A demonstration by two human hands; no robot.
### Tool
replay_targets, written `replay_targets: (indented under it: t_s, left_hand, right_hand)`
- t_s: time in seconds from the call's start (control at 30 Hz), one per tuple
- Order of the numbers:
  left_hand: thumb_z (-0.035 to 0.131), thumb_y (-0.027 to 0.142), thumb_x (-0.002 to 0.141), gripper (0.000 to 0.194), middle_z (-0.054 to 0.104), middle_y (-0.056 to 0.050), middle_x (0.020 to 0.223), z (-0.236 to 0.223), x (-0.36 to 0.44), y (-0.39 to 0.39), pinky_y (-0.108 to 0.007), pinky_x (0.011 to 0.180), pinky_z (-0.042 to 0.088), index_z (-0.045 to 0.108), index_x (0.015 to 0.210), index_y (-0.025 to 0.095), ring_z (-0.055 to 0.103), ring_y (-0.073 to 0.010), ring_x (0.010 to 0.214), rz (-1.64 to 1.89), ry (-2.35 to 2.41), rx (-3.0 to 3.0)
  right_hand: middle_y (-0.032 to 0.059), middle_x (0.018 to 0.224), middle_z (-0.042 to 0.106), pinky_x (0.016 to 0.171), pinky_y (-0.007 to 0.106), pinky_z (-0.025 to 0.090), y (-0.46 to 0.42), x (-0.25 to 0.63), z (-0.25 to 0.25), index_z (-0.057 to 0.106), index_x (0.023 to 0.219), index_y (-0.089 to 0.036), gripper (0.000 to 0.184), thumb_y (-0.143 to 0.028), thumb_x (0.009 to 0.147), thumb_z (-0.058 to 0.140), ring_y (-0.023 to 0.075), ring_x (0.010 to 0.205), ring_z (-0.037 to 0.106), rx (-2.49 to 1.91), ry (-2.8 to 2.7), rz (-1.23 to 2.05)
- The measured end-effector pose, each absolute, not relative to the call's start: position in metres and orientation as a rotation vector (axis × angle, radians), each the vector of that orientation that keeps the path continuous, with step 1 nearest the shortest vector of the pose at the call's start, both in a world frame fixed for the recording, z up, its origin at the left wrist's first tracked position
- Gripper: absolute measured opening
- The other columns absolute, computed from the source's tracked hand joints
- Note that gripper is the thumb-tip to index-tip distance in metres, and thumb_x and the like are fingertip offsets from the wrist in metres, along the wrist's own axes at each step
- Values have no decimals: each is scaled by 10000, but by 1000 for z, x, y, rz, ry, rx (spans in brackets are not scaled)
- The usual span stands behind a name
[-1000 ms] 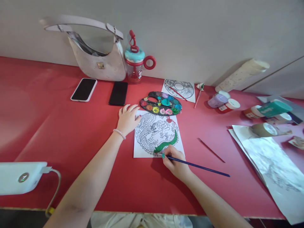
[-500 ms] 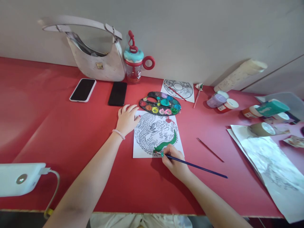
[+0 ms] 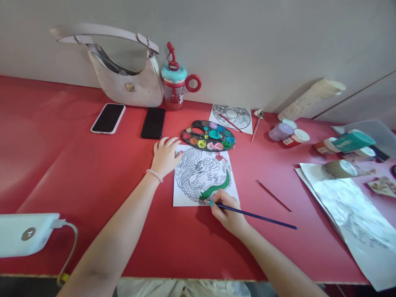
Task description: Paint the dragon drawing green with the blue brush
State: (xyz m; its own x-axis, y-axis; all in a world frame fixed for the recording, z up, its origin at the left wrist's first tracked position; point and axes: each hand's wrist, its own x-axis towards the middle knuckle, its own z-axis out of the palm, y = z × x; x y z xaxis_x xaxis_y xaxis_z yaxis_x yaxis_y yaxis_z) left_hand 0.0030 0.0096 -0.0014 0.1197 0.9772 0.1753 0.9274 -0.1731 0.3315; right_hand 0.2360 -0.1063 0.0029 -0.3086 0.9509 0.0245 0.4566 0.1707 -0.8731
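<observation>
A white sheet with a black-line dragon drawing (image 3: 198, 171) lies on the red table (image 3: 77, 165). Part of the dragon's body is painted green. My right hand (image 3: 227, 212) is closed on a long blue paintbrush (image 3: 260, 215), its tip resting at the lower edge of the green patch. My left hand (image 3: 165, 154) lies flat with fingers spread on the sheet's upper left corner. A black palette (image 3: 208, 135) with several paint colours sits just beyond the sheet.
Two phones (image 3: 108, 117) (image 3: 153, 122), a pale handbag (image 3: 126, 78) and a cup (image 3: 175, 82) line the wall. Paint jars (image 3: 289, 132), a spare brush (image 3: 274, 196), another drawing (image 3: 232, 116) and large papers (image 3: 349, 210) lie right. A white power bank (image 3: 26, 233) sits lower left.
The brush tip has made small strokes along the lower edge of the green area. The view shifted slightly; my left hand has stayed where it was.
</observation>
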Motion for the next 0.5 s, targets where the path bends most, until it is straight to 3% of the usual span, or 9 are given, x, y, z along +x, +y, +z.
replay_targets:
  t_s: [0.5]
  left_hand:
    - [529, 262, 914, 399, 561, -64, 1427, -2, 3, 9, -554, 1109, 298, 590, 1305, 213, 407, -342, 1331, 560, 1914, 2236]
  right_hand:
    - [-66, 520, 394, 441, 217, 287, -107, 235, 5, 383, 671, -241, 133, -182, 710, 496, 97, 461, 334, -1372, -1815, 1088]
